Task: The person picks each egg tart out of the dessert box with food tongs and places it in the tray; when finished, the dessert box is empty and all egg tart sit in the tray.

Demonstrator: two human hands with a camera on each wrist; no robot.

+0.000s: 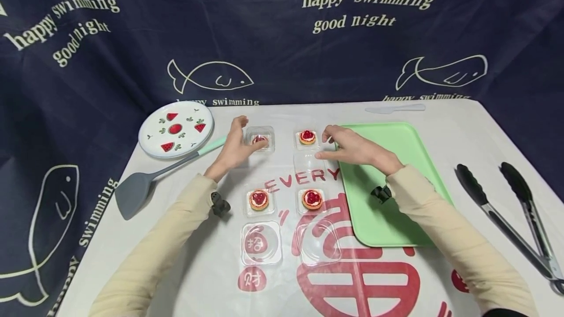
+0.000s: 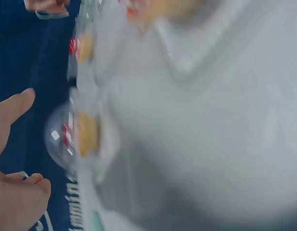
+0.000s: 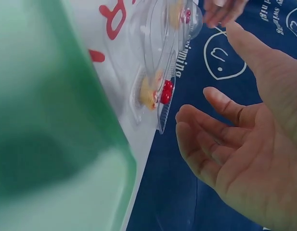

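My left hand (image 1: 237,147), thumb and fingers spread apart, hovers beside the back left clear plastic box (image 1: 266,130). That box has its domed lid (image 2: 59,134) over a red-topped tart. My right hand (image 1: 354,147) is held with loosely bent fingers over the edge of the green tray, holding nothing. To its left, a berry tart (image 1: 307,137) sits in an uncovered box, whose clear lid (image 1: 310,162) lies folded toward me. Nearer, a left tart (image 1: 259,200) and a right tart (image 1: 312,199) sit in boxes with lids (image 1: 261,243) laid open in front.
A green tray (image 1: 396,194) lies right of the boxes, with black-tipped tongs (image 1: 513,214) beyond it. A white knife (image 1: 395,108) rests at the back edge. On the left are a watermelon-patterned plate (image 1: 189,114) and a grey spatula (image 1: 136,187) with a mint handle.
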